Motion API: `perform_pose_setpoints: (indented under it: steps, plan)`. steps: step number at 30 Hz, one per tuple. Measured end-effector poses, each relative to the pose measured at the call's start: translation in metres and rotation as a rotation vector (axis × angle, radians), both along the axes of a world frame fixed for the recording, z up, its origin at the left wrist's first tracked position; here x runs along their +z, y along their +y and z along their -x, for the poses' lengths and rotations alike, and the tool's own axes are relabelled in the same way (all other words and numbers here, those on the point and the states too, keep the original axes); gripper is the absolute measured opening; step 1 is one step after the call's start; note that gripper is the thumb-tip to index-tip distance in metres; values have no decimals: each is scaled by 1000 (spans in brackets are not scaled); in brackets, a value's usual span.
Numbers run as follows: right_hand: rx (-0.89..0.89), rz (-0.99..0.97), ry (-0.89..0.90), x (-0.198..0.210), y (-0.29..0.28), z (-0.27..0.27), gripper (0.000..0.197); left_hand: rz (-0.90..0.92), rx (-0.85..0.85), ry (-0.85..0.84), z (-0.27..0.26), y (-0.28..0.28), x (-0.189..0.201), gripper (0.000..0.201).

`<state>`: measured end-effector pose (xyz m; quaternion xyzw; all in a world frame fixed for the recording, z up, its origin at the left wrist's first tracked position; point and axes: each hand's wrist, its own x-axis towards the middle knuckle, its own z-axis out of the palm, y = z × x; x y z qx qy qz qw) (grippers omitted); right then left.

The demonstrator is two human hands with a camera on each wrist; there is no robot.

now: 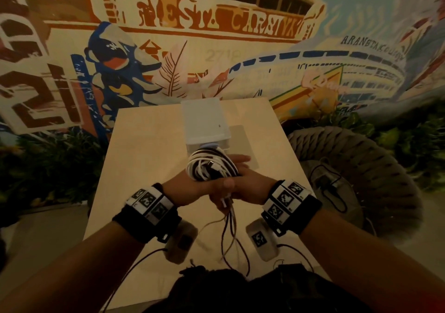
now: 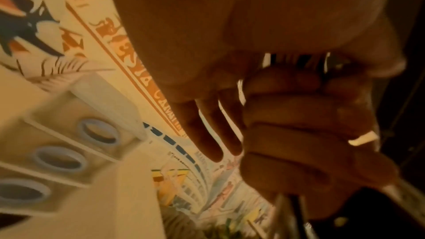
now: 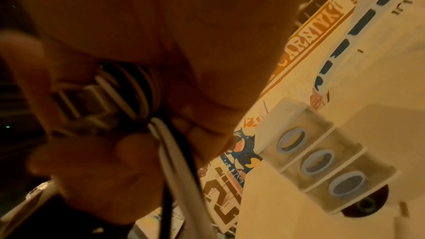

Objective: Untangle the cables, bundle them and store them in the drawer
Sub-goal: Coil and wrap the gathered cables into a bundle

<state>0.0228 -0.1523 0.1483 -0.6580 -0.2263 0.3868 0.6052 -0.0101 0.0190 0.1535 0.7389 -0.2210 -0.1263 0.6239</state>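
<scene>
The cables point(image 1: 210, 165) sit coiled on the left hand point(image 1: 190, 189), pinned by its thumb. The right hand point(image 1: 255, 187) clenches their loose tails just below. They are probably light, springy and slippery, so best gripped across the whole coil.

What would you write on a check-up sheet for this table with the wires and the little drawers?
Surface: pale wooden table.
Job's things: white drawer unit at the far end, all three drawers shut.
Clutter: nothing seen.
Hands: left hand holds the cable coil, fingers straight; right hand grips the loose ends.
Cables: black and white strands wound together, held above the table; the ends dangle.
Surroundings: painted mural, plants, woven round seat with a black lead on it.
</scene>
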Motion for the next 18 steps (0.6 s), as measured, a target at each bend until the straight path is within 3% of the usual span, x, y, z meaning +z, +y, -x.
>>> perform_pose_setpoints:
  steps: [2, 4, 7, 10, 11, 15, 18]
  plan:
    - [17, 58, -124, 10, 0, 0, 27, 94, 31, -18, 2, -1, 2, 52]
    - [59, 72, -243, 18, -1, 0, 29, 115, 51, -55, 2, 1, 5, 32]
    - [77, 90, -247, 14, 3, 3, 32, 150, 85, -110, 0, 2, 10, 10]
    - [81, 195, -236, -5, 5, 6, 5, 190, 197, -129, -4, 11, 16, 9]
    - [77, 227, -240, -12, 4, 6, 11, 176, 227, -144, -6, 16, 19, 10]
    - [43, 251, -163, -26, -7, 0, 26, 51, 293, -195, -11, 37, 13, 17]
    - [45, 331, -168, -28, -14, -10, 32, -282, 335, -253, -9, 45, 0, 7]
